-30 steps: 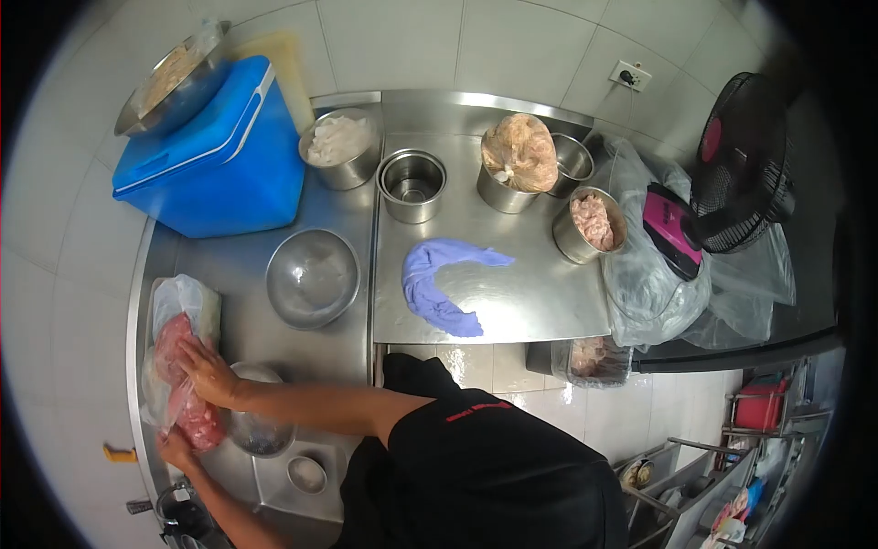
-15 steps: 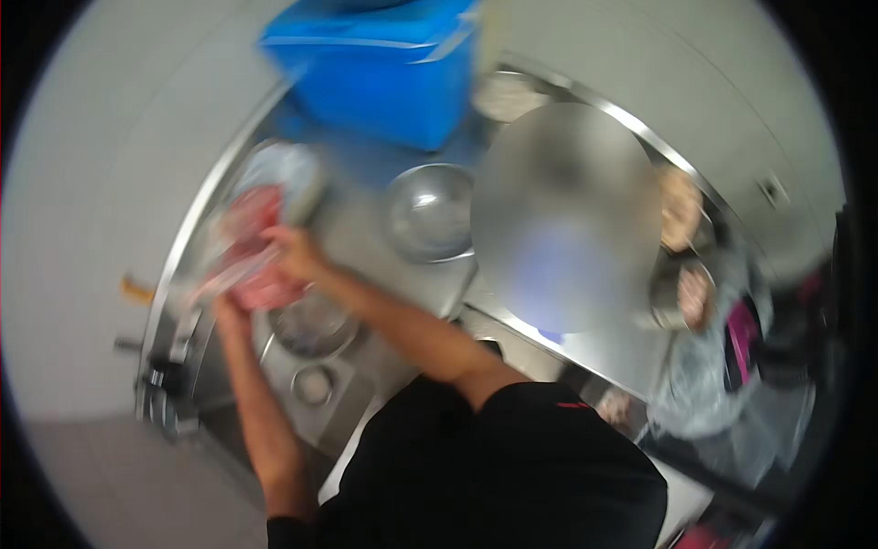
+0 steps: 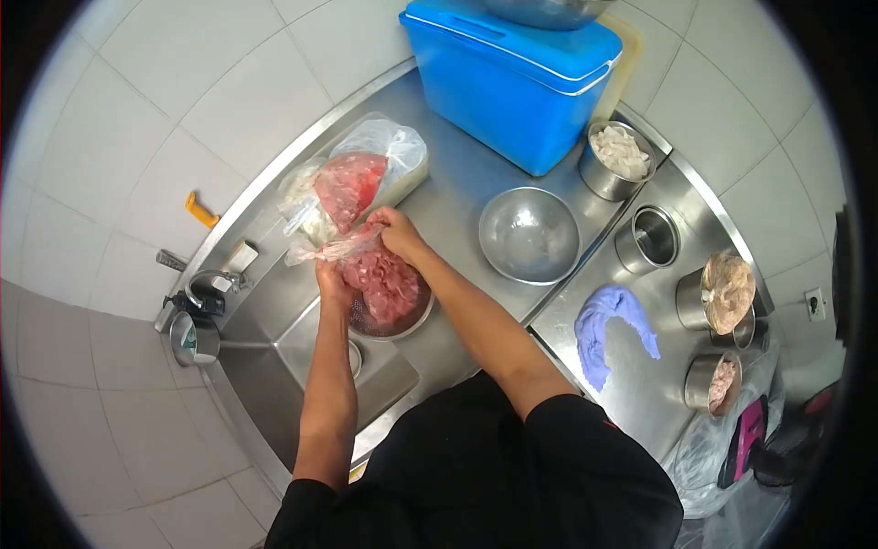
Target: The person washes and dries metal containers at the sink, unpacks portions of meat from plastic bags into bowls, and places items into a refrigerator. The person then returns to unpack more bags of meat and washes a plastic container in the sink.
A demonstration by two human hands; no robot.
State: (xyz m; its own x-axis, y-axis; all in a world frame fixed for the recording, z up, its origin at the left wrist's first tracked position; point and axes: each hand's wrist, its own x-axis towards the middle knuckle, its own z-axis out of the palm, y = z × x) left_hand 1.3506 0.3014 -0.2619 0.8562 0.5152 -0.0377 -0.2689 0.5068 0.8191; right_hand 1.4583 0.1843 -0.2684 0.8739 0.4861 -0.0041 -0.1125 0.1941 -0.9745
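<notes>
A clear plastic bag of raw meat hangs between my hands, over a perforated metal colander at the sink's edge. My left hand is closed on the bag's left side. My right hand grips the gathered plastic near its top. Whether the lower meat is still inside the plastic or resting in the colander, I cannot tell. Just beyond my hands, another bag of red meat lies against a pale plastic-wrapped bundle.
The steel sink with its faucet is at left. A metal bowl sits to the right, below a blue cooler. Further right are a purple cloth, a pot of white pieces and several other metal containers.
My view has swung left and sharpened, so the sink, bowl and cooler appear further right. Both hands still hold the bag, now seen above the colander.
</notes>
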